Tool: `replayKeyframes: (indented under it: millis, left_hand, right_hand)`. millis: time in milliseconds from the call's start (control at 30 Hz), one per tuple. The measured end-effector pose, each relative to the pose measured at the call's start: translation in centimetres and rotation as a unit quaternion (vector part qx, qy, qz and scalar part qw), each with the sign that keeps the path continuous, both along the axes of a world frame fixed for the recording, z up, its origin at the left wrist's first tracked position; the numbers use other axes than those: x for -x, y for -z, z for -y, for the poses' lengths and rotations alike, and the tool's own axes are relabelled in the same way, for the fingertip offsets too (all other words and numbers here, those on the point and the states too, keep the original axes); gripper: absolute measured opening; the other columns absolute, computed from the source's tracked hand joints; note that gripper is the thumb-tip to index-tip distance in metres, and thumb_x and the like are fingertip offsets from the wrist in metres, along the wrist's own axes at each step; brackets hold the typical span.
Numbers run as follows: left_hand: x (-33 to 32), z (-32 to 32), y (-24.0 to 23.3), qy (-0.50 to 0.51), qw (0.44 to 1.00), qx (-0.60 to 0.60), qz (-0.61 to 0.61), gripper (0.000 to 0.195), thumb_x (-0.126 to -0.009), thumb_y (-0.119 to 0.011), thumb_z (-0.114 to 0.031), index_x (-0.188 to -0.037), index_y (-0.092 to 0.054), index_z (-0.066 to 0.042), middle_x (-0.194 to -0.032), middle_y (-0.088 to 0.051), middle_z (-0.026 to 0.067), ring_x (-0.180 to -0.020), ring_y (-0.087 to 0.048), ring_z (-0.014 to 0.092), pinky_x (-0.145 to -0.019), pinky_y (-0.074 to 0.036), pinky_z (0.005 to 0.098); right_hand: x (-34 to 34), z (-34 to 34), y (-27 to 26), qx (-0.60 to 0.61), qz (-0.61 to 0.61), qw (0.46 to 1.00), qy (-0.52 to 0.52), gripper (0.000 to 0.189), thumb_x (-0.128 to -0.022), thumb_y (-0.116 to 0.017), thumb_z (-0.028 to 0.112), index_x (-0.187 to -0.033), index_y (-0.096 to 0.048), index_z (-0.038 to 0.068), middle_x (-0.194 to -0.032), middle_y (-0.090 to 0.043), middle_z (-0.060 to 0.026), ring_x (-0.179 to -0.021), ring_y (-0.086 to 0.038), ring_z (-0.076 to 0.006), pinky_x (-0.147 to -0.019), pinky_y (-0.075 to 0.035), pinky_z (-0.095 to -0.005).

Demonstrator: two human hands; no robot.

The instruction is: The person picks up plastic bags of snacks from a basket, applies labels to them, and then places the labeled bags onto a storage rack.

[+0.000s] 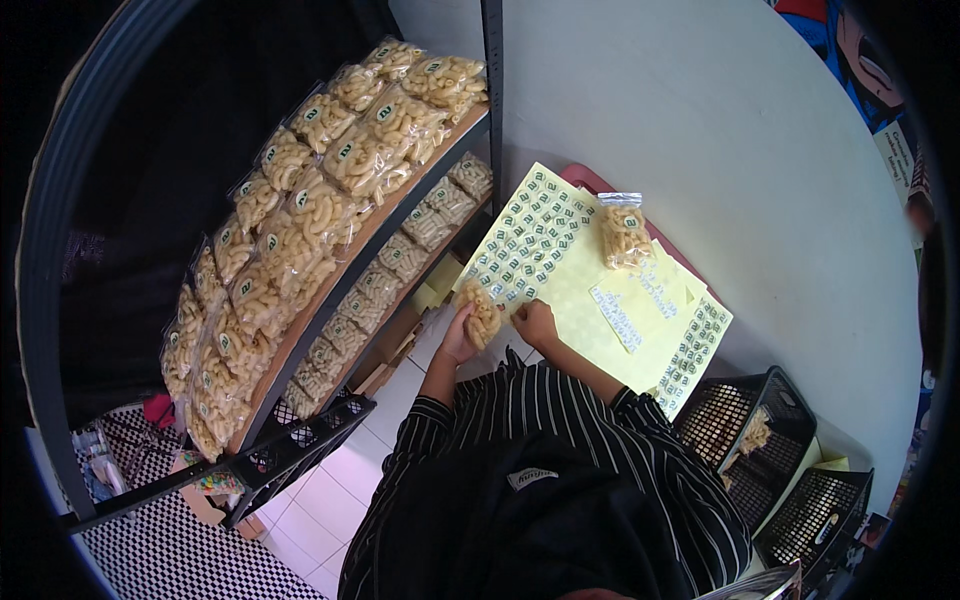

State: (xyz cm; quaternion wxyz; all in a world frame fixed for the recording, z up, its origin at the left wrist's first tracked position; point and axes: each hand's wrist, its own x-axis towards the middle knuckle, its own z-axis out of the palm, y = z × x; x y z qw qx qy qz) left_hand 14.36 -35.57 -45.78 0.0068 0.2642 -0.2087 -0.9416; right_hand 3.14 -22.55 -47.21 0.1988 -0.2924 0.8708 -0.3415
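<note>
My left hand point(456, 339) grips a clear plastic bag of curved macaroni-shaped snacks point(480, 315) at the near edge of a pale yellow sheet of round printed stickers point(517, 240). Just right of that bag is my right hand point(535, 324), its fingers curled together. Whether anything thin is pinched between them cannot be made out. A second snack bag point(626, 238), with a zip top and a round sticker, rests on the yellow paper farther back. Small strips of white labels point(616, 319) lie nearer, and another sticker sheet point(694, 349) is at the right.
On my left, a wooden shelf point(420, 176) carries rows of stickered snack bags point(300, 202). Smaller bags point(375, 289) line the shelf below. Black plastic crates point(780, 435) stand at the right against a pale wall point(675, 97). A red rim point(589, 178) shows behind the sheets.
</note>
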Motion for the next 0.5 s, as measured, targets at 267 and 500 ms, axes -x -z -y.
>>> replayKeyframes:
  millis: [267,500]
  left_hand:
    - [0.07,0.01,0.01,-0.006,1.0,0.008,-0.01,0.043,-0.086,-0.036,-0.032,-0.122,-0.031,-0.009,-0.115,-0.045,0.024,-0.102,-0.048,0.028,-0.083,-0.04,0.0326]
    - [0.19,0.09,0.48,-0.018,1.0,-0.014,-0.011,0.043,-0.086,-0.036,-0.031,-0.122,-0.031,-0.007,-0.114,-0.045,0.0244,-0.104,-0.046,0.03,-0.088,-0.037,0.0345]
  right_hand:
    - [0.09,-0.42,-0.2,0.028,0.002,1.0,0.012,0.017,-0.064,-0.059,0.014,-0.061,-0.056,-0.003,-0.062,-0.053,-0.0191,-0.061,-0.054,-0.0305,-0.058,-0.043,-0.0365]
    - [-0.04,-0.91,-0.11,0.05,0.01,0.998,0.031,0.016,-0.066,-0.058,0.012,-0.063,-0.056,-0.004,-0.067,-0.053,-0.018,-0.061,-0.053,-0.0292,-0.057,-0.044,-0.0348]
